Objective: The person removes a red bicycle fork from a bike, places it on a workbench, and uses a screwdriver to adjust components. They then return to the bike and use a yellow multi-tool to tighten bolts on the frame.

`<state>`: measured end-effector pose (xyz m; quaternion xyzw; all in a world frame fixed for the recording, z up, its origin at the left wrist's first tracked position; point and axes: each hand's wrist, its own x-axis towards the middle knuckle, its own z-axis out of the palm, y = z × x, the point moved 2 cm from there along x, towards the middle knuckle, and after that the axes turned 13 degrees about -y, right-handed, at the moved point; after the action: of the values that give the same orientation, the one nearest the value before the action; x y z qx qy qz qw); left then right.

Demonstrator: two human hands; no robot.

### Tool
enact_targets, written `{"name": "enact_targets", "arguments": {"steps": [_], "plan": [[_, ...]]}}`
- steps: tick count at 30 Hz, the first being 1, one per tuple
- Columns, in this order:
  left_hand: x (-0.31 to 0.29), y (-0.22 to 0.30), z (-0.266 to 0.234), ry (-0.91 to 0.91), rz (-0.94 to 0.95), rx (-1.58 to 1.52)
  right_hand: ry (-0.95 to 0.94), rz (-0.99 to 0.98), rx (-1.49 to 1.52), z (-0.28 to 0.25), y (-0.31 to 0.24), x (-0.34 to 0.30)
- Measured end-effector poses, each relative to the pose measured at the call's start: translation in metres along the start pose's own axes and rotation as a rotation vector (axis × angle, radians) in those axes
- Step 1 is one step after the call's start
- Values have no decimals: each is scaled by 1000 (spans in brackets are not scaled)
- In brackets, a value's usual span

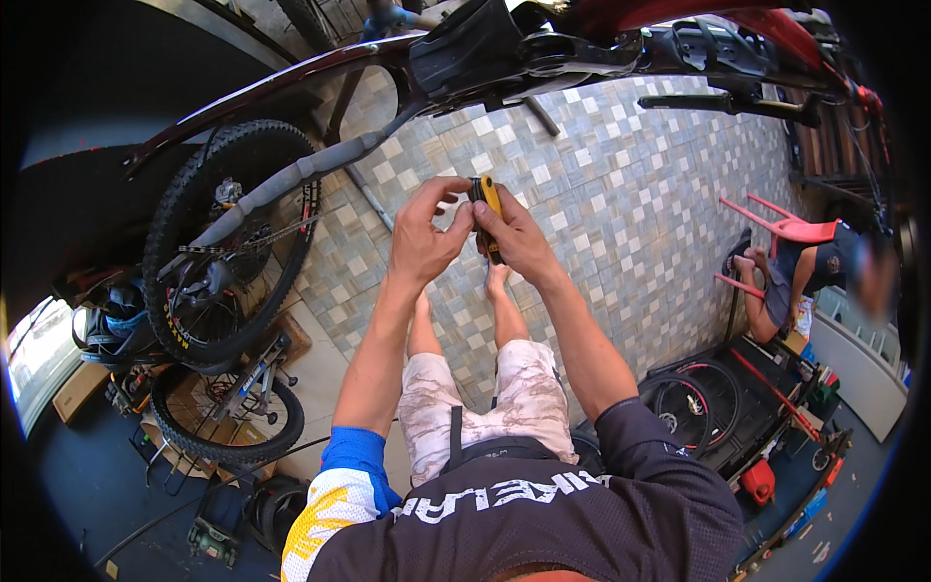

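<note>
Two bare hands above a tiled floor [621,194], close together, with a yellow-and-black folding tool [492,197] at their meeting point. Right hand [519,236] wrapped round the tool, thumb laid along the near face, fingers mostly hidden behind; by the look of the curl, a firm hold. Left hand [424,231] half curled, thumb and forefinger arched with a gap between, tips at the black side of the tool. Pinching a part there or merely resting against it: too small to make out.

As for progress, an early stage, in all likelihood. Done: tool off any surface and secure in the right hand, left hand in place beside it. Not done: no contact yet between tool and dark bicycle frame [475,53], beyond both hands. Any key folded out from the body: impossible to confirm, with fingers over much of it.

Place of the tool: inside the right hand's grip, just right of the left hand's fingertips, nearly upright, yellow end clear above the right thumb. Apart from the frame.

Beyond the left hand and off to its left, a grey-wrapped tube [301,172], apparently part of the same frame; farther left, a knobby tyre [163,242]. Well to the right of the right hand, a pink stool [805,231] and a seated person [824,267].
</note>
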<state>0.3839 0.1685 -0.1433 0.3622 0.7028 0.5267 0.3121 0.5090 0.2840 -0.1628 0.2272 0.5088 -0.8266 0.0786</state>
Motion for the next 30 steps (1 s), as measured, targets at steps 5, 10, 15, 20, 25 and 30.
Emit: {"name": "enact_targets", "arguments": {"steps": [5, 10, 15, 20, 25, 30], "plan": [[8, 11, -4, -248, 49, 9, 79, -54, 217, 0, 3, -1], [3, 7, 12, -218, -35, -35, 142, -99, 48, -2, 3, 8], [2, 0, 18, -94, -57, -75, 149, -173, -95, 0, -7, 14], [6, -1, 8, 4, 52, -112, 92, -109, -33, -6, -19, 12], [43, -21, 7, 71, -16, -295, 32, -21, -91, -4, -18, 17], [68, -44, 10, -23, -218, -460, 61, 14, -109, 6, -24, 24]]}}
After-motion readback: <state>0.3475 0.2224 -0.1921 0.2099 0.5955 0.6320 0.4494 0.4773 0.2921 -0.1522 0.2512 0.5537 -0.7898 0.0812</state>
